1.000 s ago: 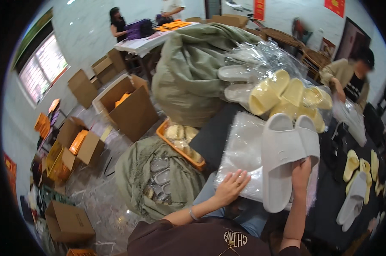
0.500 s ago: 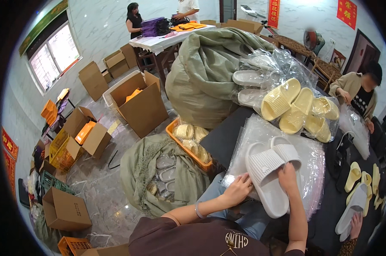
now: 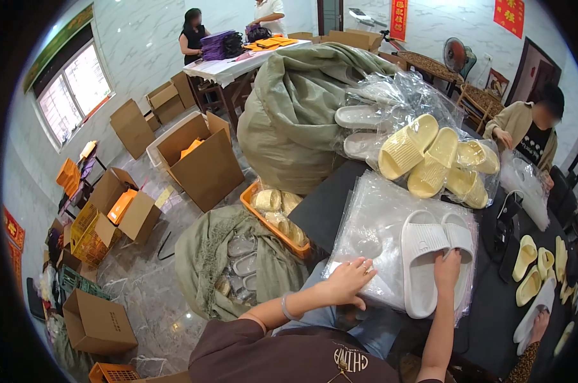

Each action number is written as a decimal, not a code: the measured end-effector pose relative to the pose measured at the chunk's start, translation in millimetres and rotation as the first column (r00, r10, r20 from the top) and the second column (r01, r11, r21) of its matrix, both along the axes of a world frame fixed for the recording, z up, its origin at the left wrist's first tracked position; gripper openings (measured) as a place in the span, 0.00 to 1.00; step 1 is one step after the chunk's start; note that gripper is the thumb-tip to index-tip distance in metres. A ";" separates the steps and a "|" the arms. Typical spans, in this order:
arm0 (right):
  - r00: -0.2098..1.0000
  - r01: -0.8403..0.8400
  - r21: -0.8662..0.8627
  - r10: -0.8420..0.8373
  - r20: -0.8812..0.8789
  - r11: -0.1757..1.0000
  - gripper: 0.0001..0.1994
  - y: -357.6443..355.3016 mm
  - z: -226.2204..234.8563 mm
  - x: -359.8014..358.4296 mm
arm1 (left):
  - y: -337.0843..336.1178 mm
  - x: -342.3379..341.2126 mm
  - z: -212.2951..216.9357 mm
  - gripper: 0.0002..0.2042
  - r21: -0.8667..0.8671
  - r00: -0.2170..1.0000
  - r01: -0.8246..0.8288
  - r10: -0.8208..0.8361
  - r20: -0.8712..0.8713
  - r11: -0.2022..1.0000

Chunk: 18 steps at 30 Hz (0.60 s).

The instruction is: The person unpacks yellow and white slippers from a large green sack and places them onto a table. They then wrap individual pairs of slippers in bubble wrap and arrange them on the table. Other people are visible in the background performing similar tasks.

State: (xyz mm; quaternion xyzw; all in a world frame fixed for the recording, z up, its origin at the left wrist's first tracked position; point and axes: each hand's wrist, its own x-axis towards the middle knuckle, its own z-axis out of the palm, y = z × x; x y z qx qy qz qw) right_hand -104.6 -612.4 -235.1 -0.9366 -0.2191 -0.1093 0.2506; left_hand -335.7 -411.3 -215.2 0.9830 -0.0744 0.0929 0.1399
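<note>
A pair of pale grey-white ribbed slide slippers (image 3: pixel 421 286) lies side by side on a stack of clear plastic bags (image 3: pixel 368 220). My right hand (image 3: pixel 447 265) grips the pair, its fingers tucked under the straps at the gap between them. Left of the slippers, my left hand (image 3: pixel 349 281) rests at the near left edge of the bags, fingers stretched out and holding nothing. Past the stack lie bagged yellow slippers (image 3: pixel 409 148), beside bagged whitish slippers (image 3: pixel 365 117) that spill from a big green sack (image 3: pixel 289 121).
At right, another person's hand (image 3: pixel 541 324) holds a pale slipper near loose yellow slippers (image 3: pixel 529 285). A person (image 3: pixel 525 131) beyond handles a clear bag. An orange crate (image 3: pixel 249 205) and a smaller green sack (image 3: pixel 196 268) sit left of the dark table (image 3: pixel 317 214); cardboard boxes (image 3: pixel 206 172) stand beyond.
My right hand has brought the slippers rightward and laid them side by side on the bags. My left hand has come off the slippers and spread out on the stack's edge.
</note>
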 end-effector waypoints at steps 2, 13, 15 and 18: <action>1.000 -0.002 -0.008 0.002 0.009 1.000 0.21 -0.8 -2.6 0.9 | 13.0 6.3 14.7 0.38 -0.094 0.985 0.091 -0.103 -0.135 0.991; 0.994 -0.079 0.110 0.069 0.090 0.991 0.16 -9.6 -19.6 17.3 | 58.2 91.6 -30.3 0.35 0.026 0.992 -0.121 0.119 0.045 0.992; 0.995 0.006 0.107 -0.016 0.100 0.994 0.16 -11.0 -16.9 20.7 | 56.3 89.5 -28.4 0.35 0.042 0.989 -0.147 0.146 0.024 0.988; 0.990 0.134 0.179 -0.137 0.009 0.975 0.16 -20.9 0.4 23.1 | 50.7 92.0 -22.4 0.35 0.039 0.992 -0.126 0.125 0.035 0.991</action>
